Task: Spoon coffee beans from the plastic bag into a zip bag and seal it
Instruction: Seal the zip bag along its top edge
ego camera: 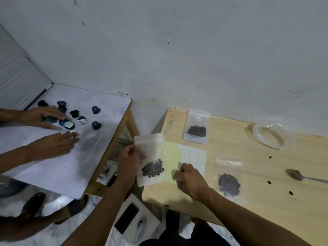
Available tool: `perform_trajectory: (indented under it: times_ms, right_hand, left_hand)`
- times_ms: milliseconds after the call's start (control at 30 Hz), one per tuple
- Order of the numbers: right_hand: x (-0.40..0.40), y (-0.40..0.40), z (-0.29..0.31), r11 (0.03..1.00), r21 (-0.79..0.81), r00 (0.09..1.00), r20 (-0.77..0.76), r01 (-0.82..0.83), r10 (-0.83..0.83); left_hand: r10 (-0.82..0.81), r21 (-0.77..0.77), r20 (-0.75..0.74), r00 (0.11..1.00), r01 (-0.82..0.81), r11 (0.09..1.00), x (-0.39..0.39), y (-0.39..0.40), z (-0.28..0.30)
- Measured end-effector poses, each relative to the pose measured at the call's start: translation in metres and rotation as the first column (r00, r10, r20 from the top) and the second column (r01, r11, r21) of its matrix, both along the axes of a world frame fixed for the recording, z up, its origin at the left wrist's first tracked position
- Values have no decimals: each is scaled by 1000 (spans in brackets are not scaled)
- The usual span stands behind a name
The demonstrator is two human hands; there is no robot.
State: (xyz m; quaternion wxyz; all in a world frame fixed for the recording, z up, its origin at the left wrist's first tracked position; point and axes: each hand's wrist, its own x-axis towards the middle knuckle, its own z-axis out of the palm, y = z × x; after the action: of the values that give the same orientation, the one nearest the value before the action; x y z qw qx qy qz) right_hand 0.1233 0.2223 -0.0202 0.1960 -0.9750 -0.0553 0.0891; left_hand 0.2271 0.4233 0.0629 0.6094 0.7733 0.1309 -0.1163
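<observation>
Zip bag with a dark clump of coffee beans low inside, held over the near-left corner of the wooden tabletop, overhanging its left edge. Left hand curled on the bag's left side, fingers pinching it near the top. Right hand just right of the bag, fingers curled on the edge of a pale yellow-and-white paper sheet lying under the bag; hard to make out whether pinched or only touched.

Two more filled zip bags flat on the tabletop: one near the far edge, one right of the right hand. Crumpled clear plastic bag farther right, well apart from the hands, contents hard to tell. Metal spoon lay bowl toward the left, handle cut off by the frame's right edge. Bare wood open between the bags and the spoon, marked with a few small dark holes.

To the left, across a narrow gap, a white tabletop with scattered dark capsules and another person's two hands over them, blurred. Below, sandalled feet on the floor and a dark phone-like slab on a white box, indistinct.
</observation>
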Motion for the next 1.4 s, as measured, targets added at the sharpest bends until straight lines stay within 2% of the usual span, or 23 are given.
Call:
perform_trajectory:
  times_ms: [100, 133, 200, 233, 267, 333, 400, 500, 600, 767, 967, 1067, 1267, 1400]
  right_hand:
    - [4, 3, -4, 996, -88, 999, 41, -16, 20]
    - [5, 3, -4, 997, -72, 999, 29, -12, 15]
    - [4, 1, -2, 998, 22, 998, 7, 61, -61]
    - [4, -1, 3, 985, 125, 993, -19, 120, -118]
    - [4, -5, 10, 944, 266, 980, -73, 196, -183]
    - [5, -15, 27, 792, 503, 938, -145, 345, -316]
    - [11, -29, 48, 687, 597, 890, -105, 414, -444]
    - [25, -47, 90, 592, 682, 839, -57, 429, -542]
    - [37, -59, 131, 565, 723, 821, -5, 398, -571]
    - [47, -67, 169, 610, 697, 805, 80, 376, -588]
    - [48, -74, 182, 523, 751, 735, 74, 404, -674]
    - [47, -75, 184, 511, 754, 717, 76, 414, -693]
    - [48, -72, 182, 481, 750, 680, 58, 454, -731]
    - [51, -68, 181, 447, 738, 631, 37, 506, -775]
  left_hand:
    - [-3, 15, 1, 1000, 3, 1000, 2, -3, 2]
    - [0, 15, -5, 1000, 0, 1000, 4, -5, 2]
    - [0, -17, -25, 1000, 0, 1000, 6, -10, 3]
    - [-6, -32, -32, 999, 5, 999, 7, -12, 4]
    - [-22, -42, -35, 999, 20, 999, 9, -15, 5]
    - [-70, -53, -28, 997, 68, 996, 11, -23, 9]
    - [-129, -45, -4, 992, 129, 991, 14, -33, 15]
    - [-219, -17, 79, 972, 221, 975, 20, -54, 27]
    - [-290, -64, 129, 948, 300, 952, 20, -84, 48]
    - [-363, -132, 224, 904, 397, 908, 18, -122, 70]
    - [-396, -192, 249, 884, 446, 874, 14, -143, 87]
    - [-413, -198, 249, 876, 463, 864, 14, -147, 88]
    - [-432, -341, 185, 882, 470, 814, 15, -151, 88]
    - [-427, -378, 195, 883, 469, 798, 16, -154, 91]
